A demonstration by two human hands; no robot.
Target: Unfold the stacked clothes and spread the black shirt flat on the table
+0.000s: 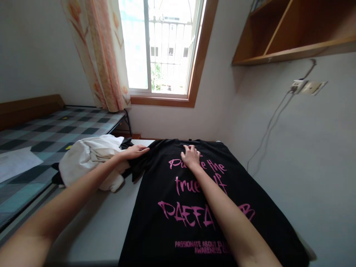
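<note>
A black T-shirt (pixel 155 185) with pink lettering lies spread over a white table (pixel 97 230), its collar end away from me. My right hand (pixel 191 155) rests on the upper chest of the shirt, fingers apart and slightly bent, covering part of the top line of print. At the shirt's left shoulder, my left hand (pixel 137 151) lies on the black sleeve with its fingers stretched out. Beside my left forearm is a crumpled white garment (pixel 83 159), partly hidden by the arm.
A bed with a checked cover (pixel 80 120) stands at the left, with a white paper (pixel 19 162) on it. A floral curtain (pixel 102 55) hangs by the window (pixel 169 48). On the right wall are a wooden shelf (pixel 294 46) and a socket with a cable (pixel 297 86).
</note>
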